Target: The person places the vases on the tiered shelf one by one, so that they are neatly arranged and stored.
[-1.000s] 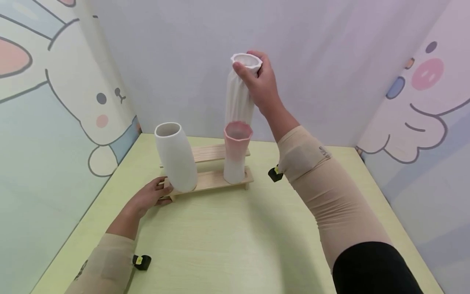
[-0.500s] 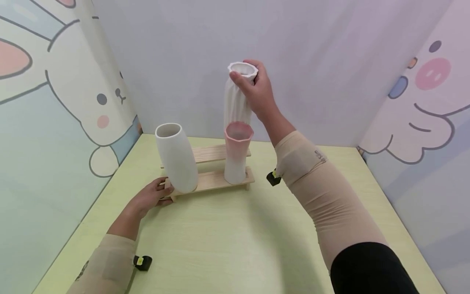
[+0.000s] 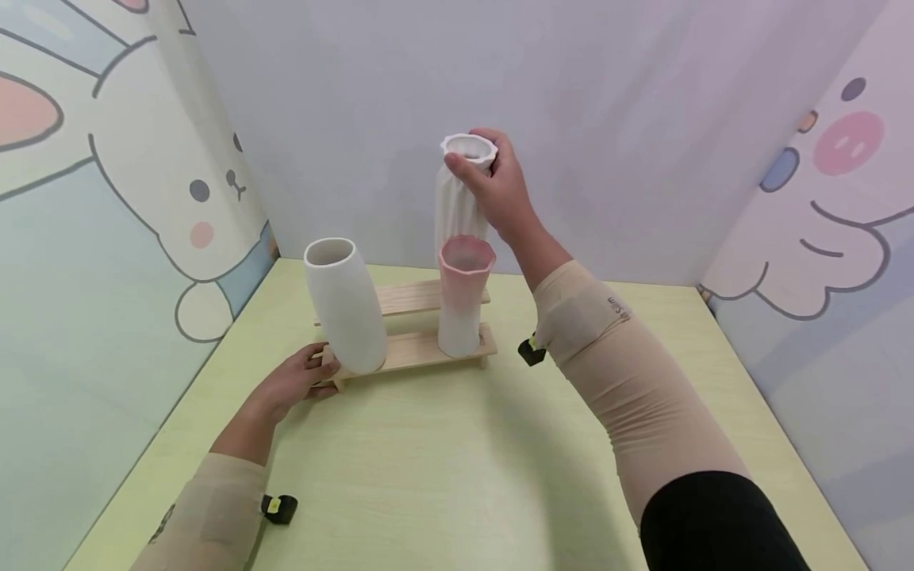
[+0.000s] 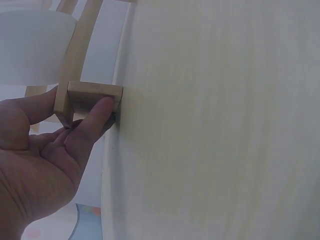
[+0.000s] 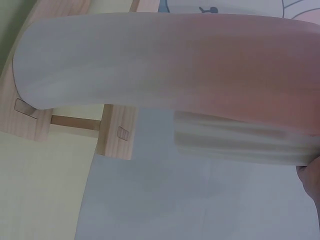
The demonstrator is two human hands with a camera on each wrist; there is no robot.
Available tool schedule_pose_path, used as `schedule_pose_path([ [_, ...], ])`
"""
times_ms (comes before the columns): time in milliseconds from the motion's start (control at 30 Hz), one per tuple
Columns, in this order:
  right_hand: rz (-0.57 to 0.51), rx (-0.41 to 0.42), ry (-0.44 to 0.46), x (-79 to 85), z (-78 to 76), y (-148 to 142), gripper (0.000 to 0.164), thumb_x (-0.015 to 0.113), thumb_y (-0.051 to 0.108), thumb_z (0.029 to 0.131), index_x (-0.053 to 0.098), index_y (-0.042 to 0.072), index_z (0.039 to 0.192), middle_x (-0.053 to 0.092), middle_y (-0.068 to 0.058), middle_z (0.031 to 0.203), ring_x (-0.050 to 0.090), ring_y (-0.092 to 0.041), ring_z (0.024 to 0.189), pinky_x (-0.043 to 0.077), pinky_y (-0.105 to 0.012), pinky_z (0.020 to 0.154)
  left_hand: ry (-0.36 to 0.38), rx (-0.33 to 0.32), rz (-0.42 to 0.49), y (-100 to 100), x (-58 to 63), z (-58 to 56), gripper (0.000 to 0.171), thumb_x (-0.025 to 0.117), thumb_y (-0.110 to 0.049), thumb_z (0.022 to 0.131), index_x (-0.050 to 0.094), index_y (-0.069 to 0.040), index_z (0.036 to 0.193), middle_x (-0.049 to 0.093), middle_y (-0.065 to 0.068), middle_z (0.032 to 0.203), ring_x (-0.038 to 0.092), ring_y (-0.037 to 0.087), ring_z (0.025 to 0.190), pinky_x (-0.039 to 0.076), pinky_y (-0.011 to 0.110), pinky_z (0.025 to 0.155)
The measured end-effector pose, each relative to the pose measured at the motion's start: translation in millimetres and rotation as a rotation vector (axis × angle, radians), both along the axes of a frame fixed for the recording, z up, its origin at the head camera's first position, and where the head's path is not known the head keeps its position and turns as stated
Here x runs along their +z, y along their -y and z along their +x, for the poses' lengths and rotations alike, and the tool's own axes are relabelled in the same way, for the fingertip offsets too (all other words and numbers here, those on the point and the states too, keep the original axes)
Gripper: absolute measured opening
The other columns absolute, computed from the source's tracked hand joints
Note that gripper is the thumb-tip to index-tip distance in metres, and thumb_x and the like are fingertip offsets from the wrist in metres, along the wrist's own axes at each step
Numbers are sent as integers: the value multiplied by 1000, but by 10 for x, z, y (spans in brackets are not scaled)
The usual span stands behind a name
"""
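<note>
My right hand [image 3: 503, 190] grips a white fluted vase [image 3: 453, 206] by its neck, thumb in front of the wavy rim. In the right wrist view, the bottom of this fluted vase [image 5: 220, 145] hangs a short way above the upper shelf of a two-step wooden rack [image 3: 410, 350]. A pink-and-white vase [image 3: 462, 309] stands on the lower step's right end and partly hides it. At the left end of that step is a smooth white vase [image 3: 346, 313]. My left hand [image 3: 294, 382] holds the rack's left end, fingers around its leg [image 4: 95, 91].
The rack stands toward the back of a pale wooden table [image 3: 414, 468]. Behind it hangs a plain light curtain [image 3: 343, 135]. Cartoon-printed walls [image 3: 93, 262] close in both sides. The pink vase is directly in front of the fluted one.
My right hand has lowered the fluted vase, bringing it slightly left behind the pink vase. The left hand keeps its hold on the rack, and the two standing vases stay put.
</note>
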State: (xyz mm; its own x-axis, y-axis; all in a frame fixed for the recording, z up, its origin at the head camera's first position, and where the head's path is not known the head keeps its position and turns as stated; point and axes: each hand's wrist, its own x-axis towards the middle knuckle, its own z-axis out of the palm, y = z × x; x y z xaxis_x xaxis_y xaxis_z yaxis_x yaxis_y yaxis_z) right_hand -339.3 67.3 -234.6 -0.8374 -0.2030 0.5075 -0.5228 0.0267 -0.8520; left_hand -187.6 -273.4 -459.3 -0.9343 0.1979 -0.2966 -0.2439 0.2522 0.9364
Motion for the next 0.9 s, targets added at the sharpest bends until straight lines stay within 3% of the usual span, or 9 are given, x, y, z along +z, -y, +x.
schedule_pose_path([
  [900,46,40,70,-225,-63,43,58,77,32,84,46,15,131,57,-4,119,58,-19,104,53,-32,88,-1,1,4,-2,1,-6,73,57,-29,101,14,-5,155,32,28,152,55,33,123,57,34,93],
])
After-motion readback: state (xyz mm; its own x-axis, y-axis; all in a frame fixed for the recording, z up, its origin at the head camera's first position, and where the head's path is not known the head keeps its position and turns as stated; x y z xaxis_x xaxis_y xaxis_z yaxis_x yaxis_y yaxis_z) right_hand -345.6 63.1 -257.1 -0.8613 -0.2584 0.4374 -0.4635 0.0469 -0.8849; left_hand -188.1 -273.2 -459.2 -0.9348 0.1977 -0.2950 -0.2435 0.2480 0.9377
